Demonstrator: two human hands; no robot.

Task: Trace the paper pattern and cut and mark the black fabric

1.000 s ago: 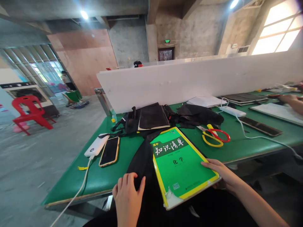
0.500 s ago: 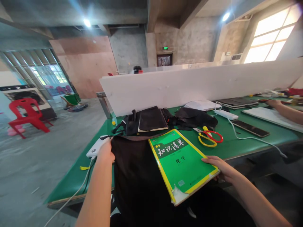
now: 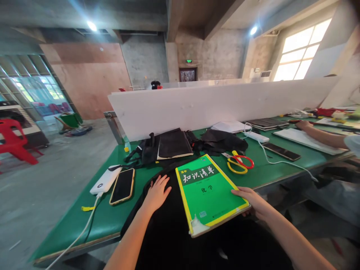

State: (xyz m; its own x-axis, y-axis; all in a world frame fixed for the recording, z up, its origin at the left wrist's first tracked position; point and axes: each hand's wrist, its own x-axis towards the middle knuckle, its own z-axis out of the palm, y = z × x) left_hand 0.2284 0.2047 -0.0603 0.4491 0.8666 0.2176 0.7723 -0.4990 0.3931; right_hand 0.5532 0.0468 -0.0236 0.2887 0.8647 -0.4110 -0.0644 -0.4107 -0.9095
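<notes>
My right hand (image 3: 251, 201) grips the lower right edge of a green book (image 3: 209, 198) with a yellow border, thumb on the cover. The book is tilted, and its lower left cover corner is torn. My left hand (image 3: 158, 192) lies palm down, fingers stretched, on a black fabric thing (image 3: 165, 228) draped over the table edge; it looks like a bag. Left of that hand lie a phone (image 3: 122, 186) and a white power bank (image 3: 105, 180) with a cable. Behind the book are a black-covered notebook (image 3: 174, 143) and scissors (image 3: 240, 163) with red and yellow handles.
The green table (image 3: 109, 221) holds crumpled black fabric (image 3: 222, 141), a second phone (image 3: 282, 151), another white power bank (image 3: 257, 137) and white sheets (image 3: 309, 141). A white partition (image 3: 208, 105) runs behind. Another person's arm (image 3: 323, 135) reaches in from the right. A red chair (image 3: 17, 140) stands left.
My left hand has let go of the black fabric's left edge and moved right, onto the fabric. The phone beside the power bank is now uncovered. My right hand still holds the book.
</notes>
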